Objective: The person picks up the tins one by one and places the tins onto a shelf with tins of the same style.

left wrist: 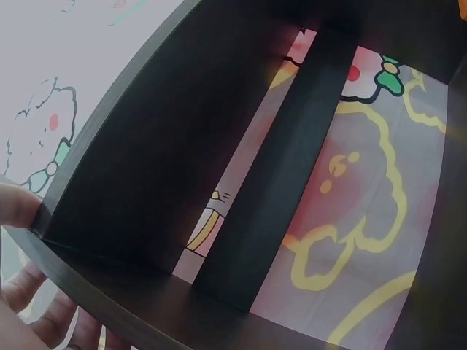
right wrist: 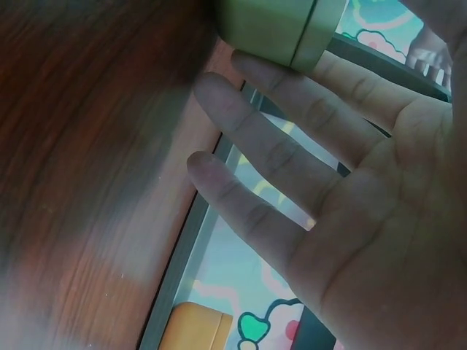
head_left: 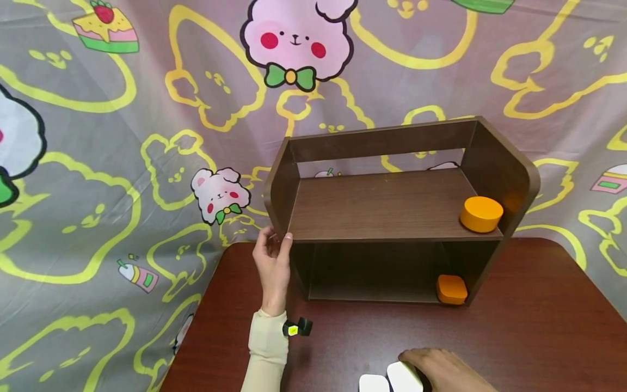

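Observation:
A dark brown two-tier shelf (head_left: 377, 207) stands on the table. My left hand (head_left: 274, 261) grips its left side panel, thumb at the front edge and fingers round the outside; the left wrist view shows this hand (left wrist: 29, 321) at the panel's edge. At the table's near side, my right hand (head_left: 446, 370) holds a white rounded box (head_left: 404, 377), which leans slightly. In the right wrist view the box (right wrist: 270, 29) shows a seam and meets the index and middle fingers (right wrist: 306, 109); the other fingers stay extended. Another white box (head_left: 374, 383) sits just left of it.
A round orange box (head_left: 481, 214) sits at the right end of the upper shelf board. Below it, a squarish orange box (head_left: 452, 289) rests at the lower tier's right front. Patterned cloth (head_left: 122, 179) hangs behind and left of the reddish-brown table (head_left: 548, 305).

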